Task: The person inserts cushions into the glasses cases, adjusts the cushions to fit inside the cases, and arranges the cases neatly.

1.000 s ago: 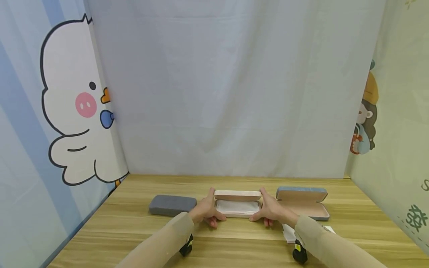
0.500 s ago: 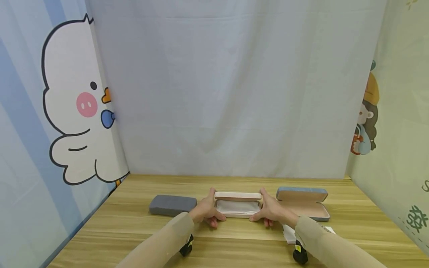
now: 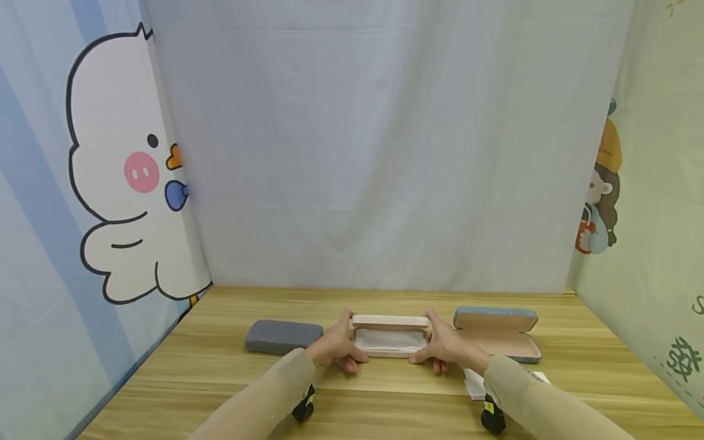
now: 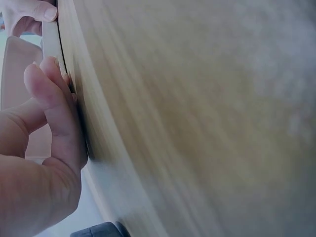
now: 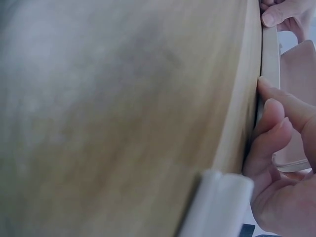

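Note:
A cream-white glasses case stands on the table with its lid raised and a folded white cloth inside. My left hand grips its left end, thumb at the front corner and forefinger up by the lid. At the other end my right hand holds it in the same way. The left wrist view shows the left hand with several fingertips bent beside the case and the pinkish inside of the lid behind. In the right wrist view, a right-hand finger touches the case's front wall.
A closed grey glasses case lies to the left. To the right stands an open blue case with a pinkish lining. White papers or cloths lie partly under the right forearm. A grey curtain hangs behind the wooden table.
The white case's lid edge sits slightly lower than a second ago. My left hand has shifted very slightly to the left. The right hand has stayed in place.

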Motion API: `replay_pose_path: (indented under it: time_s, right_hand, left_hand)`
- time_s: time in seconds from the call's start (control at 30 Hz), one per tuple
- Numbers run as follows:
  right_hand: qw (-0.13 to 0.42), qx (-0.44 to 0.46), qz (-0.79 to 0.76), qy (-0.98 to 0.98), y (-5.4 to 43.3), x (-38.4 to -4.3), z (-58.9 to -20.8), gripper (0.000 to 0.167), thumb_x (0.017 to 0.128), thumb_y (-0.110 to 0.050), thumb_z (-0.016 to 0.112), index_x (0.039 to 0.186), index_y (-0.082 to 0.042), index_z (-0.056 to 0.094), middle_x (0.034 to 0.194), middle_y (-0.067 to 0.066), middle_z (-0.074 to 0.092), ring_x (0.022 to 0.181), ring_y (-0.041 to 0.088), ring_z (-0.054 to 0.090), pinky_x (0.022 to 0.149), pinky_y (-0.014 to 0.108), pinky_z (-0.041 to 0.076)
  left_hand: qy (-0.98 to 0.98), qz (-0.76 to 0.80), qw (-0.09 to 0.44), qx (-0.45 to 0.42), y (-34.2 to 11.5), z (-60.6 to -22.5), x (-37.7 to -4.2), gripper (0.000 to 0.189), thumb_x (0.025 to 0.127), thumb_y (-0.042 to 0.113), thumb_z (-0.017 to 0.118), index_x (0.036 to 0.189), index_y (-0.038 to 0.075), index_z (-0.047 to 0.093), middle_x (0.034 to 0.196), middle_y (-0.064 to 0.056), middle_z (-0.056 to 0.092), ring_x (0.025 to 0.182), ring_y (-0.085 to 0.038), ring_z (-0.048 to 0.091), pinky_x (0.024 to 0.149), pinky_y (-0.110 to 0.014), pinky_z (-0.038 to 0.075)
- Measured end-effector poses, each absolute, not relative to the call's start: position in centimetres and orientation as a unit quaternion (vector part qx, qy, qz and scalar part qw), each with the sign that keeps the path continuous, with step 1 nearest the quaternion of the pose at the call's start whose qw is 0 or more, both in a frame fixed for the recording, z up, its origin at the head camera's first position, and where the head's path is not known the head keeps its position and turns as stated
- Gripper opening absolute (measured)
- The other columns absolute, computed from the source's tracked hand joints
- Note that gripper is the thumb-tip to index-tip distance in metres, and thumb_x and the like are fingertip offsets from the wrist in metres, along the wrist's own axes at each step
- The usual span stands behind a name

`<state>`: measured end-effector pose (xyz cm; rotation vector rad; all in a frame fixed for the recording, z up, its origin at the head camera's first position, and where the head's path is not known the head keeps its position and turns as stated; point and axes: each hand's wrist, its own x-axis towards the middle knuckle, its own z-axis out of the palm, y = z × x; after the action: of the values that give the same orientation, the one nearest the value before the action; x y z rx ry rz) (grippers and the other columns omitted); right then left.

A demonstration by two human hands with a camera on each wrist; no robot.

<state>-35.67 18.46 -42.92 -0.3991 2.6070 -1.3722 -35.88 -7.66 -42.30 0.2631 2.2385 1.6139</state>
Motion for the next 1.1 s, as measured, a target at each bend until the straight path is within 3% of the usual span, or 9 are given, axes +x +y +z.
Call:
replay_pose_path:
  time_s: [0.27,0.77,1.1]
  right_hand:
    - [0.112,-0.13,-0.499,0.85,18.77,-35.9,-42.95,0.076,0.072,-0.01,0.085,0.121,-0.008,0.027,0.064,0.013,0.056,0.035,0.011,0.049,0.032,0.023,0.041]
    - [0.137,-0.128,-0.533,0.825,18.92,-35.72,-42.73,0.073,0.075,-0.003,0.081,0.12,-0.007,0.025,0.068,0.012,0.055,0.038,0.011,0.052,0.033,0.022,0.042]
    - [0.138,-0.135,-0.542,0.818,18.9,-35.64,-42.84,0.073,0.075,-0.002,0.08,0.123,-0.009,0.026,0.072,0.013,0.055,0.039,0.012,0.054,0.035,0.025,0.048]
  left_hand:
    - [0.792,0.575,0.185,0.09,-7.74,-42.46,-35.79,0.089,0.078,-0.013,0.071,0.14,0.014,0.013,0.074,-0.026,0.069,0.037,-0.013,0.056,0.036,-0.022,0.05]
    - [0.784,0.583,0.189,0.099,-7.93,-42.49,-35.85,0.079,0.079,-0.013,0.07,0.132,0.013,0.018,0.075,-0.028,0.068,0.038,-0.013,0.056,0.037,-0.022,0.05]
    - [0.777,0.59,0.198,0.099,-8.06,-42.55,-35.91,0.073,0.08,-0.013,0.069,0.127,0.014,0.02,0.07,-0.02,0.068,0.039,-0.013,0.058,0.038,-0.023,0.051]
